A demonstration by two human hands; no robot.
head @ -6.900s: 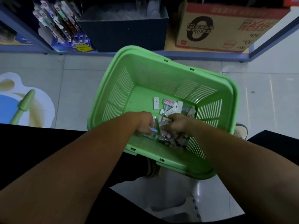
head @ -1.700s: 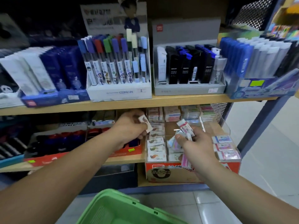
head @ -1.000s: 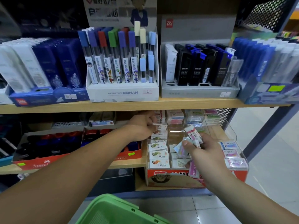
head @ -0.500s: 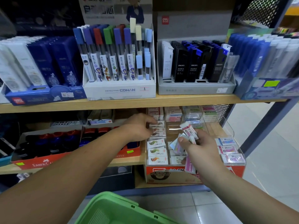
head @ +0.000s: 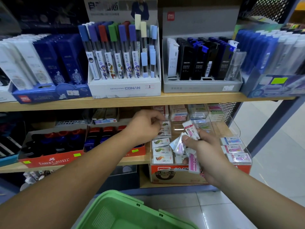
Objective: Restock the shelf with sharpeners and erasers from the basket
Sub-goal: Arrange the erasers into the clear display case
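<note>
The green basket shows at the bottom edge, its inside out of sight. On the lower shelf stands a clear compartment tray with rows of erasers. My left hand reaches into the tray's left column, its curled fingers pinching a small eraser at the far end of that row. My right hand hovers over the tray's middle and grips a bunch of wrapped erasers, pink and white, fanned out between thumb and fingers.
A red and brown cardboard box sits under the tray. Left of it lies a red Faber-Castell display. The upper shelf carries pencil-lead boxes. A blue upright post stands at the right, with tiled floor below.
I have turned from the basket to the shelf. My left hand carried one eraser to the left column and stays there. My right hand keeps its bunch, barely moved.
</note>
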